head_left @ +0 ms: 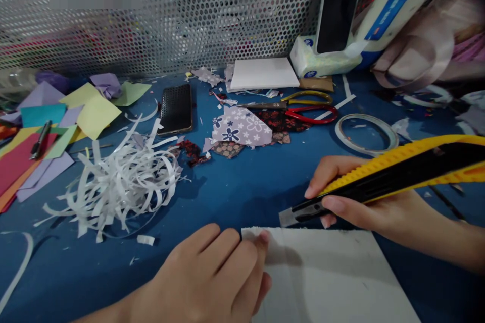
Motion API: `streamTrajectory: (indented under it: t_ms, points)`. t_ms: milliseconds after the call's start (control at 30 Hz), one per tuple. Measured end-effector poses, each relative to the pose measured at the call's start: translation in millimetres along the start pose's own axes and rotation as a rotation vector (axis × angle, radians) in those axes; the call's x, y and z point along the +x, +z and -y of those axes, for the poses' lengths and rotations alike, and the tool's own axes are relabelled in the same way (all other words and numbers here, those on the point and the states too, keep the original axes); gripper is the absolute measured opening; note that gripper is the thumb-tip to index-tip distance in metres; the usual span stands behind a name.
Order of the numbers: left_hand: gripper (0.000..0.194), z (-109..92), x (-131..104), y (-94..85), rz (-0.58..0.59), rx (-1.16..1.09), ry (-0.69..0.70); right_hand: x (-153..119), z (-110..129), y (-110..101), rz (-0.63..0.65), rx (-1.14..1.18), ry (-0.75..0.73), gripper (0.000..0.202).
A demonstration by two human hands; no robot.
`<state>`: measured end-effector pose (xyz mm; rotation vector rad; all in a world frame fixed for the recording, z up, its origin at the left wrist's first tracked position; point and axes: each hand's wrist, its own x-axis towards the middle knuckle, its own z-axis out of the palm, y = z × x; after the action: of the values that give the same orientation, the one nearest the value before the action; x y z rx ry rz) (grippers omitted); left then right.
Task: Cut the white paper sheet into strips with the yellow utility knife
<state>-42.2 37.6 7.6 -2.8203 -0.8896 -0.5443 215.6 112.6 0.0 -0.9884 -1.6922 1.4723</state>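
Note:
A white board (333, 272) lies on the blue table at the bottom, right of centre. My left hand (215, 272) rests at its left edge, fingers curled, a fingertip near the board's top left corner; whether it pinches anything is hidden. In my right hand (348, 197) is a yellow and black box cutter (394, 169), held between thumb and fingers. Its short blade points left, just above the board's top edge. The cutter's rear end reaches the right side of the view.
Curled white paper strips (125, 181) pile up at the left, beside coloured papers (41, 156). Behind lie a phone (176, 108), fabric scraps (242, 128), scissors (312, 113) and a tape roll (366, 133). A perforated metal panel (182, 15) stands at the back.

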Motion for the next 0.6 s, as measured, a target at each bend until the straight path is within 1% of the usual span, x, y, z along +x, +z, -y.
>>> streamTrajectory:
  t_ms: [100,267,433,600]
  points:
    - [0.022,0.2,-1.8,1.9,-0.015,-0.004,0.006,2.1,-2.8,-3.4,0.056,0.001,-0.056,0.009]
    - [0.022,0.4,-3.7,2.0,-0.001,-0.011,0.012,3.3,-2.3,-3.7,0.075,-0.034,-0.062,0.008]
    - [0.023,-0.2,-2.5,0.9,-0.014,-0.013,0.005,2.7,-5.6,-3.6,0.083,-0.017,-0.06,0.011]
    - [0.021,-1.2,-1.2,-0.5,0.001,-0.02,0.001,2.0,-6.6,-4.7,0.091,-0.006,-0.038,0.01]
